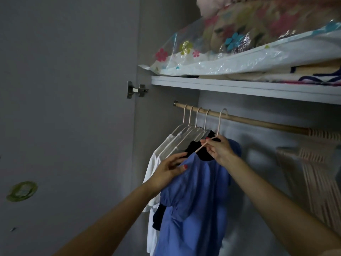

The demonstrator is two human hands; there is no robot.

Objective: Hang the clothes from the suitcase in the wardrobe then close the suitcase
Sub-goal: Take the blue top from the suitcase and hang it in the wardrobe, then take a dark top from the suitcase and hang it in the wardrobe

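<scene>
A wooden rail [258, 122] is running across the wardrobe just above the right hand [219, 148], which is pinching the hanger [219, 124] of a blue dress [193, 209]. Left of that grip, four more hangers [193, 117] are hooking over the rail with white garments [156, 163] and a black one [195, 146], while well to its right a bunch of bare hangers [321, 163] is crowding the rail. Above the grip, a white shelf [239, 87] is bearing bagged floral bedding [239, 43] and a folded blanket [304, 74].
</scene>
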